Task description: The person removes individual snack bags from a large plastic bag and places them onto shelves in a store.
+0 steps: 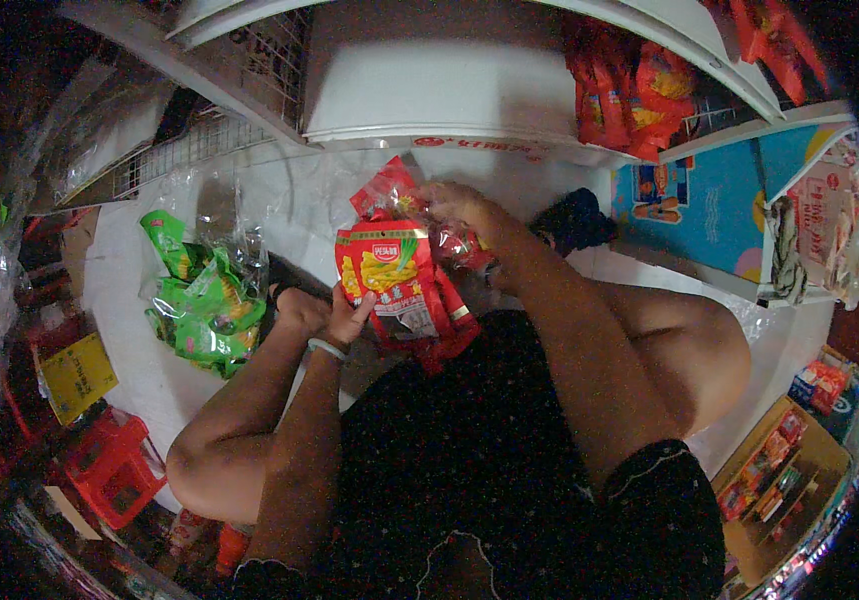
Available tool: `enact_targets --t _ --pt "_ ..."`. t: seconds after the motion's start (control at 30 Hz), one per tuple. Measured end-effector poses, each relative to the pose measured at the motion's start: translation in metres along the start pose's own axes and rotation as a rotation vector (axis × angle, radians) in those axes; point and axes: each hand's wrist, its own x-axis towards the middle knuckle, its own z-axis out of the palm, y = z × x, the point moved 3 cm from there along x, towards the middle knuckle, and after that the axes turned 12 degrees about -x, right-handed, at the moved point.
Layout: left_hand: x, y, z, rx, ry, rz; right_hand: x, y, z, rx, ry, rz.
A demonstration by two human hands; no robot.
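My left hand (347, 313) grips the lower left side of several red snack packets (388, 274), thumb on the front one. That front packet shows yellow snack pieces and a green stalk. Another red packet (390, 187) stands tilted just behind the bunch. My right hand (467, 210) is bent over more red packaging (459, 244) in shiny clear plastic, its fingers partly hidden. On the floor to the left, a clear plastic bag (238, 199) holds several green snack packets (211, 311).
A white shelf unit (437, 86) stands in front, with red packets (624, 97) at its right. A blue printed box (707, 195) and an open cardboard carton (797, 487) are on the right. A red plastic stool or basket (114, 465) and a yellow box (79, 379) lie left.
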Motion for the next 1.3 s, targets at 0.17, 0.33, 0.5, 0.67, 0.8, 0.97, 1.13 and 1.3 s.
enact_targets --t 0.17,0.33,0.5,0.67,0.8,0.97,1.13,1.3 --pt "0.011 0.006 0.007 0.063 -0.057 0.011 0.003 0.019 -0.009 -0.046 -0.047 0.246" --pt "-0.009 0.011 0.008 -0.018 0.047 -0.007 -0.018 -0.100 -0.017 -0.862 0.021 0.139" --pt "0.001 -0.027 -0.004 -0.035 0.108 -0.087 -0.038 -0.209 -0.081 -1.173 0.052 -0.179" --pt "0.003 -0.008 0.032 0.163 0.357 -0.341 -0.113 -0.288 -0.137 -1.283 0.180 -0.137" --pt "0.003 0.006 0.064 -0.615 0.074 -0.242 -0.169 -0.377 -0.128 -1.044 0.173 -0.016" --pt "0.039 -0.036 0.036 -0.045 0.124 -0.130 -0.187 -0.351 -0.098 -0.330 0.127 0.104" --pt "0.003 0.082 0.028 -1.012 -0.179 -0.057 -0.153 -0.261 -0.003 0.026 -0.062 0.192" --pt "0.001 0.080 -0.010 -0.748 0.170 -0.330 -0.120 -0.149 0.043 0.292 0.094 0.289"
